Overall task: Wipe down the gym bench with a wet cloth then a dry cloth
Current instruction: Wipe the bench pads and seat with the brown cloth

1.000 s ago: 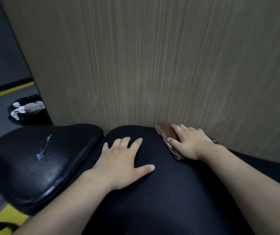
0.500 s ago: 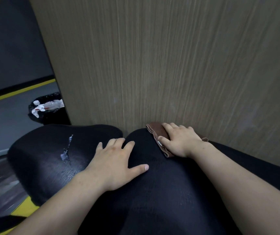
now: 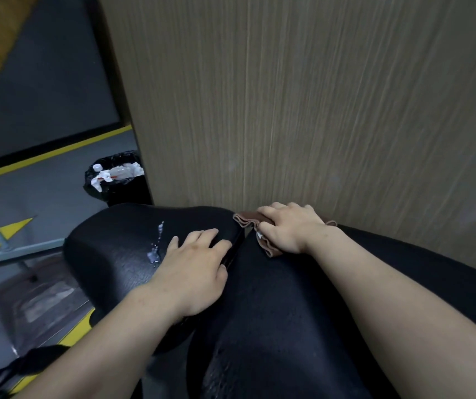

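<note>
Left hand (image 3: pixel 193 272): I'm resting it flat on the bench (image 3: pixel 274 312), fingers spread, holding nothing.
Right hand (image 3: pixel 288 228): I'm curling its fingers round the brown cloth (image 3: pixel 246 218), pressing down.

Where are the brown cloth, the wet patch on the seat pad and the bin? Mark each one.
brown cloth (image 3: pixel 245 220), head view, on its bunched left edge.
wet patch (image 3: pixel 153 254), head view, on the pooled droplets.
bin (image 3: pixel 124 194), head view, on its black liner's front.
</note>
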Demonstrator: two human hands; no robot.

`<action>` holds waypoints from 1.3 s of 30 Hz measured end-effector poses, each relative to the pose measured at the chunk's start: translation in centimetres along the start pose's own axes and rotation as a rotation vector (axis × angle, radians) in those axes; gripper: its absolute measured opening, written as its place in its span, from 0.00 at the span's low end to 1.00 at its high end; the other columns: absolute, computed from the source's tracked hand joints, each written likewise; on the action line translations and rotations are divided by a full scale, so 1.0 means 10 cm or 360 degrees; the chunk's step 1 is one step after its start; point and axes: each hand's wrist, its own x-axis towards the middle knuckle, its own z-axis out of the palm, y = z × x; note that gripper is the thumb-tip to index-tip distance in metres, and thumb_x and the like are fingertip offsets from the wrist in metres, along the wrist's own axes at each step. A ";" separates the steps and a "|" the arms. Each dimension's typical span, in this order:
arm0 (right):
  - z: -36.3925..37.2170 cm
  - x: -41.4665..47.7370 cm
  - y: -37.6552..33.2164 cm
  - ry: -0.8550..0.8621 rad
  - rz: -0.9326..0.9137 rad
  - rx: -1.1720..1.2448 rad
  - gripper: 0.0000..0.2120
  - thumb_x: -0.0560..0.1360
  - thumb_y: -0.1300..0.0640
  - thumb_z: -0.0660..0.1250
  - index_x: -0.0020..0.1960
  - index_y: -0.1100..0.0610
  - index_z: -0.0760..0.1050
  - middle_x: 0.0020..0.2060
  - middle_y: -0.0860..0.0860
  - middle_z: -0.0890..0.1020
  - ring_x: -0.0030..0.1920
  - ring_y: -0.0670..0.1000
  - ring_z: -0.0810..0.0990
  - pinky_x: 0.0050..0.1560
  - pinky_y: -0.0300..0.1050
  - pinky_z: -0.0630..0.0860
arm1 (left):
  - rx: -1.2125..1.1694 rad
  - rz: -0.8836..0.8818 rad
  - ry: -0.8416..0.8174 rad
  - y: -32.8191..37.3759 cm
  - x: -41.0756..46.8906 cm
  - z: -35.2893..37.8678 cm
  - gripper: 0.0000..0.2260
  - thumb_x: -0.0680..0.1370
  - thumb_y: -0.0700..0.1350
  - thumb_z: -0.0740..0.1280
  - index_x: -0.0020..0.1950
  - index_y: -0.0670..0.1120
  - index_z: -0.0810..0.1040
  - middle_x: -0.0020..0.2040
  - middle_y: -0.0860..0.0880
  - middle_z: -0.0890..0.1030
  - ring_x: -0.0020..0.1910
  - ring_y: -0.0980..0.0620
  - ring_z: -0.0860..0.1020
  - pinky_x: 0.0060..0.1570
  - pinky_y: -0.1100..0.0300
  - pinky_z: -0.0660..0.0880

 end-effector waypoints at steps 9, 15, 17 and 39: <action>0.07 -0.19 -0.29 0.0026 -0.0064 -0.0041 0.28 0.79 0.40 0.48 0.77 0.46 0.59 0.77 0.46 0.62 0.76 0.56 0.57 0.71 0.61 0.58 | -0.0094 0.0038 0.0045 -0.24 -0.08 0.01 0.24 0.82 0.49 0.55 0.78 0.47 0.59 0.80 0.48 0.57 0.78 0.50 0.55 0.77 0.48 0.53; 0.12 -0.68 -0.66 0.0038 -0.0072 -0.0016 0.30 0.80 0.39 0.48 0.79 0.48 0.54 0.79 0.48 0.56 0.77 0.59 0.52 0.73 0.63 0.53 | -0.0245 0.0032 -0.0011 -0.25 -0.11 -0.08 0.25 0.79 0.43 0.55 0.77 0.46 0.61 0.79 0.49 0.60 0.78 0.50 0.57 0.77 0.46 0.50; 0.14 -0.85 -0.80 0.0075 -0.0065 0.0001 0.31 0.80 0.38 0.48 0.80 0.49 0.53 0.79 0.48 0.57 0.77 0.59 0.53 0.73 0.63 0.53 | -0.0311 0.0017 -0.0002 -0.25 -0.11 -0.11 0.20 0.78 0.42 0.56 0.71 0.46 0.66 0.74 0.48 0.68 0.74 0.48 0.63 0.76 0.45 0.54; 0.56 -2.29 -1.61 0.0459 0.0205 0.0059 0.41 0.63 0.33 0.71 0.69 0.56 0.75 0.64 0.58 0.79 0.63 0.65 0.76 0.58 0.69 0.73 | -0.0362 -0.0056 0.0052 -0.06 -0.23 -0.17 0.18 0.79 0.45 0.54 0.69 0.49 0.67 0.72 0.47 0.71 0.72 0.45 0.64 0.73 0.33 0.47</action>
